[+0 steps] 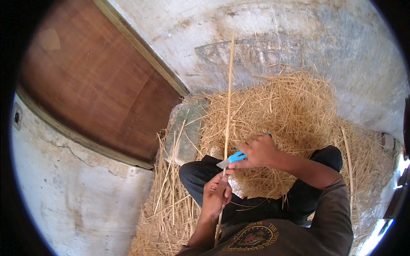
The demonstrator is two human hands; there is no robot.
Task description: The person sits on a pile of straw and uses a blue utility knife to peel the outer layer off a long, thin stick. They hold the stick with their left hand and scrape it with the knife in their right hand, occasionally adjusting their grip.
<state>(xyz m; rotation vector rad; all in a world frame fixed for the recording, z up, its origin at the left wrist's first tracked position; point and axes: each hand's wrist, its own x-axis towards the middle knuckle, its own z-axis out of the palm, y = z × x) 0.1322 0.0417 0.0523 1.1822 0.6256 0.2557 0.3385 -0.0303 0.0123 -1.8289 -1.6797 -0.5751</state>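
A long, thin, pale strip, which looks like split bamboo (229, 91), runs upright from near my chest up toward the wall. My left hand (216, 193) is closed around its lower part, thumb laid along it. Just above that thumb, my right hand (258, 152) grips a blue utility knife (237, 156). The knife's grey blade (222, 164) lies across the strip, touching it or very close to it. The strip's lowest end is hidden against my shirt.
Piled shavings (290, 102) surround my crossed legs and reach the stained wall (273, 25). At the left stand a brown door (102, 85) and a flat greyish stone slab (185, 128). Longer strips (171, 196) lie beside my left knee, and another strip (348, 158) lies at the right.
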